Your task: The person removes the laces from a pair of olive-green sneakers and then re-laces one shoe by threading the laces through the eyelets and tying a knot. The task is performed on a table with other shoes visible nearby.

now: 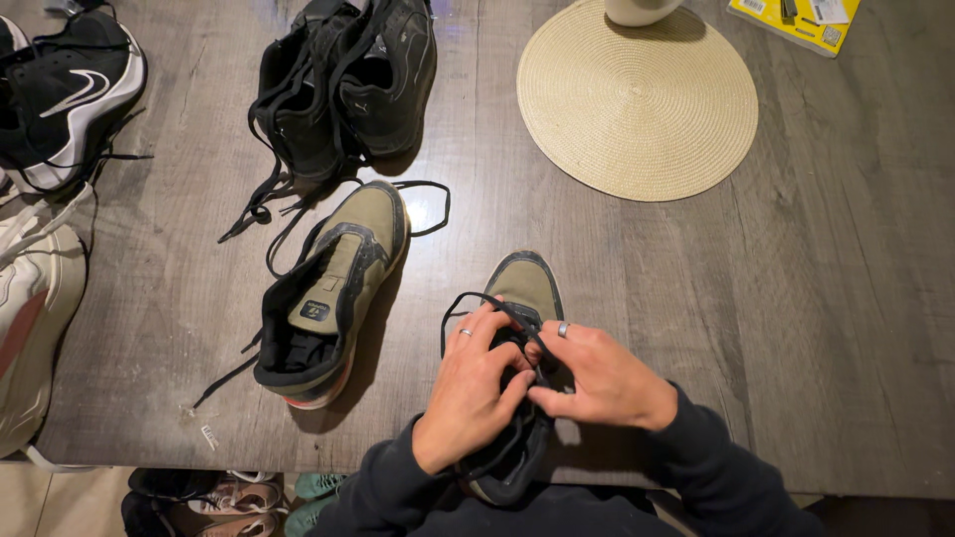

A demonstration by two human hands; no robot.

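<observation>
At six o'clock on the table (816,328), the left hand (473,393) and right hand (602,378) each pinch the black lace (468,298) of one olive shoe (527,288), its mate (333,288) at nine, two black shoes (343,85) at eleven, one yellow rectangular package (796,20) at one.

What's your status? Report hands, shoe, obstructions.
Left hand and right hand both grip the black lace on olive shoe. Second olive shoe beside, apart.
</observation>
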